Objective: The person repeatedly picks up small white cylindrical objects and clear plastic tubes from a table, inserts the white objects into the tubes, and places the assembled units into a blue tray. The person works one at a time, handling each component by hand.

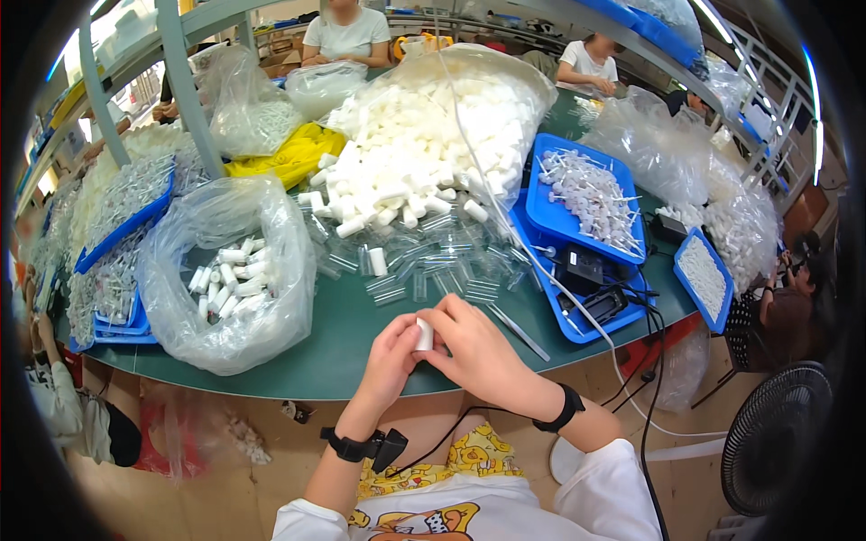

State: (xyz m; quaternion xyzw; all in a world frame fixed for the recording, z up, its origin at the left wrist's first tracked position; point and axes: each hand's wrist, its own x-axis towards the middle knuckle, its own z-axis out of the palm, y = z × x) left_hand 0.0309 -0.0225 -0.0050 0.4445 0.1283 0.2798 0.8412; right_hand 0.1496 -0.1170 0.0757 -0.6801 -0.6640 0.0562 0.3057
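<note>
Left hand [391,357] and right hand [471,341] both pinch one white cylinder [424,334] over the table's [341,320] near edge, below the tubes [388,290]; the step is judged to be two-handed handling, the next move calling for steady, light fingertip control.

White sleeves [606,491], black wristbands [570,408] (left one boxy), yellow printed shorts [487,451].

Green tabletop [341,329] free between plastic bag [221,349] and hands [388,359]; clear tubes [420,287] block beyond.
</note>
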